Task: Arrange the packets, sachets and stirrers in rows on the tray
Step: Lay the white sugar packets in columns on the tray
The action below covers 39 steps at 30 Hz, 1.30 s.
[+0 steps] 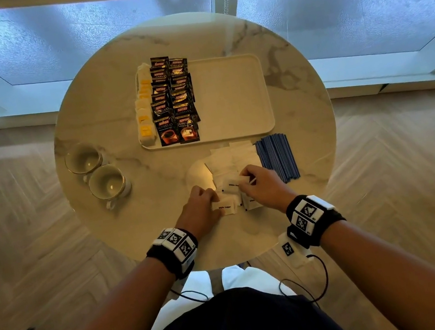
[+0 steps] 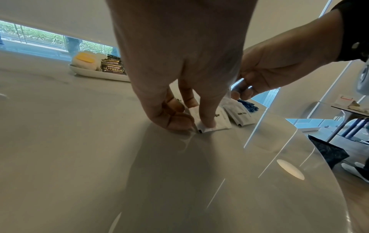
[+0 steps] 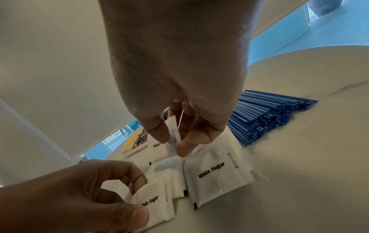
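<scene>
Daylight pours in from the windows (image 1: 91, 39) across the top of the head view, blown out blue-white. The table (image 2: 60, 141) gleams with streaky glare at lower right, hand shadows pooling centre. Edges bend, wrist foregrounds blur.

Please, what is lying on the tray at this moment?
On the tray, its left part holds a row of tea bags and two rows of black coffee packets. The packets overlap, so only the nearest ones show fully. The rest is bare.
</scene>
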{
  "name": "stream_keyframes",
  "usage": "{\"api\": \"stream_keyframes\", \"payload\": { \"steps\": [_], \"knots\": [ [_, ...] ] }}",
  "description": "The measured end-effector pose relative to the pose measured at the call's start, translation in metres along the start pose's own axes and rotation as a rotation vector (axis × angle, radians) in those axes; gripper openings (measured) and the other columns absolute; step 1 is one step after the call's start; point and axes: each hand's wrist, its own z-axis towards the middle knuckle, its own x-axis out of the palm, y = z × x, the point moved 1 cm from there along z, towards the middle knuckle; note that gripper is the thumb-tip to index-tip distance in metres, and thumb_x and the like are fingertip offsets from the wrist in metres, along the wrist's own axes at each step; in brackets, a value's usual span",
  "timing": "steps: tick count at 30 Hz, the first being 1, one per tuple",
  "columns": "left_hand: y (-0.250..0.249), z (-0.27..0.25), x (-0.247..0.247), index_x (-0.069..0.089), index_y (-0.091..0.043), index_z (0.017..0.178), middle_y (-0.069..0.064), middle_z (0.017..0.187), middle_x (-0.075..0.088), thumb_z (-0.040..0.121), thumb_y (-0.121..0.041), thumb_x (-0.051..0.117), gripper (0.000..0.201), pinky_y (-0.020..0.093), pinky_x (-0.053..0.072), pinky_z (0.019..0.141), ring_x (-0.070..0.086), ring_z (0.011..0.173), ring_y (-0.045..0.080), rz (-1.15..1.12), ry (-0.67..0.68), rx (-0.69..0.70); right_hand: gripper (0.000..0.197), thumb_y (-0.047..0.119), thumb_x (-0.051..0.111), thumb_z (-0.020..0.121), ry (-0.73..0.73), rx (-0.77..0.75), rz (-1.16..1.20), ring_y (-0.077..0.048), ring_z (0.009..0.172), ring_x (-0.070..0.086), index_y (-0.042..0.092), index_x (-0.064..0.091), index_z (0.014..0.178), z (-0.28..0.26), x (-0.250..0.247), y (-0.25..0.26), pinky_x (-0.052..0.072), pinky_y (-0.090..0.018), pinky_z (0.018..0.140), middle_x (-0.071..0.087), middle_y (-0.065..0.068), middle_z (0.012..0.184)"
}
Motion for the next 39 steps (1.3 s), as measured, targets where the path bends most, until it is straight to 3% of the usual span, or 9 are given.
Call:
{"api": "stream_keyframes", "payload": {
  "steps": [5,9,12,18,21,27,31,36,39],
  "knots": [
    [0.003,-0.002,-0.01,0.061,-0.018,0.102,0.002,0.106,0.049,0.084,-0.033,0.076,0.028,0.032,0.05,0.082,0.054,0.088,0.02,0.07,0.007,0.076,0.011,0.018,0.064,0.094,-0.01,0.007,0.002,-0.02,0.087,0.065,0.013,0.064,0.104,0.0,0.0,0.0,0.052,-0.027,0.076,0.068,-0.003,0.094],
    [0.002,-0.006,-0.032,0.061,-0.017,0.098,0.002,0.095,0.061,0.085,-0.022,0.075,0.019,0.03,0.049,0.075,0.057,0.082,0.018,0.025,0.018,0.233,0.014,0.02,0.061,0.097,-0.008,0.025,0.037,-0.017,0.089,0.066,0.016,0.064,0.11,0.001,-0.001,0.002,0.055,-0.031,0.081,0.069,0.0,0.097],
    [0.0,-0.007,-0.047,0.06,-0.02,0.103,-0.003,0.086,0.061,0.086,-0.027,0.076,0.025,0.025,0.049,0.069,0.058,0.075,0.013,-0.009,0.002,0.299,0.014,0.023,0.061,0.098,0.0,0.004,0.069,-0.019,0.087,0.067,0.016,0.066,0.11,0.002,-0.001,0.007,0.057,-0.035,0.081,0.069,-0.001,0.094],
    [-0.007,0.005,-0.065,0.064,-0.018,0.104,-0.004,0.106,0.057,0.086,-0.023,0.076,0.022,0.015,0.052,0.075,0.06,0.082,0.006,-0.124,-0.169,0.376,0.013,0.024,0.058,0.1,0.077,-0.058,0.141,-0.018,0.087,0.069,0.02,0.068,0.107,0.005,-0.007,0.027,0.057,-0.036,0.081,0.072,-0.002,0.089],
    [-0.009,0.01,-0.07,0.064,-0.017,0.104,-0.003,0.113,0.051,0.084,-0.017,0.078,0.024,0.012,0.052,0.076,0.059,0.081,0.004,-0.188,-0.229,0.362,0.013,0.022,0.057,0.1,0.096,-0.064,0.189,-0.015,0.086,0.068,0.023,0.069,0.105,0.012,-0.014,0.031,0.056,-0.034,0.082,0.072,-0.001,0.089],
    [-0.021,0.026,-0.085,0.062,-0.018,0.104,0.0,0.103,0.066,0.083,-0.02,0.078,0.027,0.022,0.056,0.071,0.066,0.08,0.008,-0.187,-0.221,0.285,0.02,0.022,0.057,0.1,0.156,-0.126,0.172,-0.009,0.087,0.068,0.022,0.068,0.116,0.03,-0.033,0.04,0.056,-0.025,0.083,0.072,0.003,0.095],
    [-0.031,0.042,-0.098,0.061,-0.017,0.103,-0.001,0.096,0.067,0.08,-0.023,0.081,0.03,0.015,0.054,0.069,0.066,0.077,0.007,-0.168,-0.276,0.284,0.024,0.017,0.071,0.092,0.064,-0.209,0.111,-0.012,0.088,0.069,0.021,0.065,0.115,0.048,-0.046,0.047,0.056,-0.024,0.084,0.072,0.002,0.097],
    [-0.046,0.079,-0.125,0.058,-0.017,0.105,-0.001,0.093,0.068,0.082,-0.025,0.08,0.033,0.026,0.059,0.072,0.068,0.079,0.011,-0.159,-0.372,0.293,0.022,0.012,0.074,0.087,-0.117,-0.226,0.154,-0.001,0.074,0.064,0.018,0.066,0.106,0.092,-0.066,0.066,0.051,-0.021,0.075,0.071,0.006,0.083],
    [-0.055,0.11,-0.147,0.058,-0.014,0.107,0.004,0.096,0.069,0.083,-0.023,0.079,0.033,0.029,0.059,0.071,0.068,0.078,0.014,-0.143,-0.457,0.321,0.023,0.014,0.076,0.085,-0.188,-0.224,0.181,-0.004,0.074,0.065,0.024,0.065,0.102,0.127,-0.082,0.082,0.054,-0.025,0.077,0.072,0.006,0.08]
  ]
}}
